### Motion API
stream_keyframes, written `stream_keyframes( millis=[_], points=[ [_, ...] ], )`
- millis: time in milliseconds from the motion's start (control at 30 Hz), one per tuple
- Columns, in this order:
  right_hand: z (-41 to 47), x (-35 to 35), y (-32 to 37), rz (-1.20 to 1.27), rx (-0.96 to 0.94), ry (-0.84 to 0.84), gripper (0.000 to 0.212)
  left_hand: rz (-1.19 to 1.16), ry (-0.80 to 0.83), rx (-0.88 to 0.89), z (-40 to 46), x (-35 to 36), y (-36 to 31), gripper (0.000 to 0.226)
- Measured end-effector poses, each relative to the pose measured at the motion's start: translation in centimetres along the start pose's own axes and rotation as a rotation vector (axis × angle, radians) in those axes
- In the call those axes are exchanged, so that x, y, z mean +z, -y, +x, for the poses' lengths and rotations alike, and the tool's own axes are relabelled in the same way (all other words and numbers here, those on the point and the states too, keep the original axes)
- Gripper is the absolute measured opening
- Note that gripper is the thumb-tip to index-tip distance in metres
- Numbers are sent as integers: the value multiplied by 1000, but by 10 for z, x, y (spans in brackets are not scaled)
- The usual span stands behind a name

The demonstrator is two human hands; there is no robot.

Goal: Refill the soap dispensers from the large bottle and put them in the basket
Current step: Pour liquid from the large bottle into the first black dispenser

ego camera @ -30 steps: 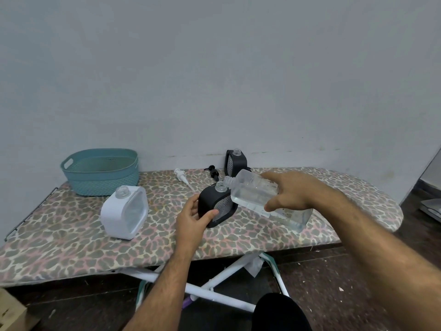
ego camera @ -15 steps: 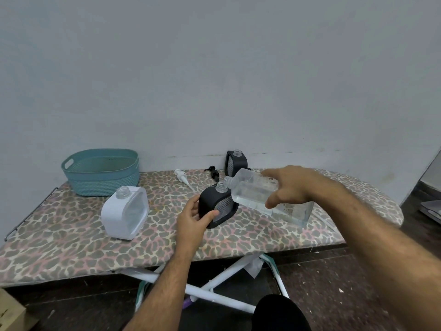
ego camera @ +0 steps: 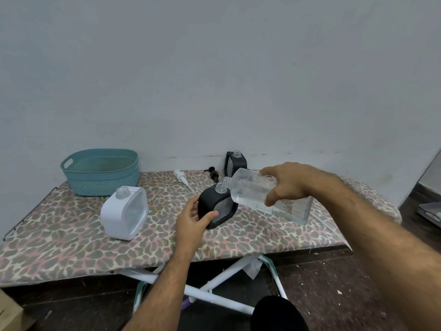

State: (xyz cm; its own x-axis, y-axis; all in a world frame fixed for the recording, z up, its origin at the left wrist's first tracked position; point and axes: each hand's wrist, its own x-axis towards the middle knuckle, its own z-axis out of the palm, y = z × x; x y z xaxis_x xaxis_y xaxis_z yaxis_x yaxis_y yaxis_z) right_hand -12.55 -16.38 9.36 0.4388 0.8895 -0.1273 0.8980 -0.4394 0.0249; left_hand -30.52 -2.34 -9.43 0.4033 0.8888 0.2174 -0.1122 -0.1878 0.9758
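No legible text, label, brand or number on any bottle, dispenser or basket.

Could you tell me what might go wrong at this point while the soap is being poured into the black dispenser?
1. The large bottle, tilted in the right hand, meets a narrow neck on the black dispenser; slight misalignment could spill soap onto the ironing board cover.
2. The left hand grips that dispenser only at its side, so a nudge might tip it.
3. The white dispenser stands uncapped nearby and could be knocked over.
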Motion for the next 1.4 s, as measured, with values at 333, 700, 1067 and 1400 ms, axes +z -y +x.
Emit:
stream_keyframes(
  millis=[333,700,1067,1400],
  points=[
    [1,-2,0,-16,-8,6,84,-1,-2,-18,2,0,2,55],
    [5,-2,-1,-16,-12,7,84,15,-7,-17,2,0,4,58],
    [6,-4,-2,-17,-23,9,82,7,-4,-5,3,0,5,55],
    [5,-6,-1,-24,-24,13,82,17,-10,-10,3,0,4,55]
  ],
)
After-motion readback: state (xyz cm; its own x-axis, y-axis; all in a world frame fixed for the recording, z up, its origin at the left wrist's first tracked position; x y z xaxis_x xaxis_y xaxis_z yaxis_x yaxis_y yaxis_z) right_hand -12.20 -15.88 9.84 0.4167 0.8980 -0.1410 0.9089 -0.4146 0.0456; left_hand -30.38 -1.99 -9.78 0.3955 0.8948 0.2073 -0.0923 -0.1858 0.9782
